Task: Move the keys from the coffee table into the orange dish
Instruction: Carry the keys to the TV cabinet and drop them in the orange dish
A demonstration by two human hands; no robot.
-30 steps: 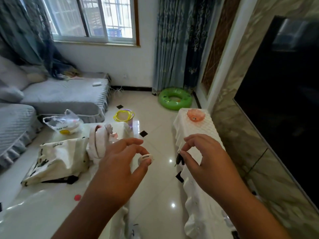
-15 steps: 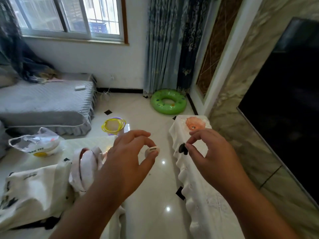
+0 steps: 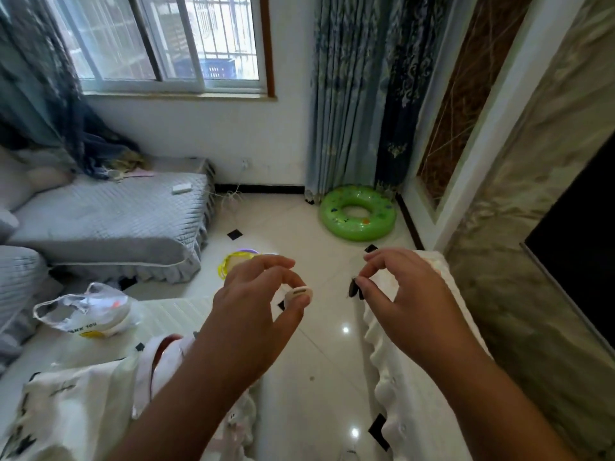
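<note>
While the left hand [image 3: 253, 314] held a white fob [image 3: 298, 293] pinched in its grip, the right hand [image 3: 409, 307] had its grip clamped on the dark keys [image 3: 355, 288], raised beside the cloth-covered table [image 3: 416, 410].

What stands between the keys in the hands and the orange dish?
Nothing visible. The left hand pinches a white fob and the right hand pinches a dark key, both in the air by the white-covered stand. The dish itself does not show; the right hand covers part of the stand's far end.
</note>
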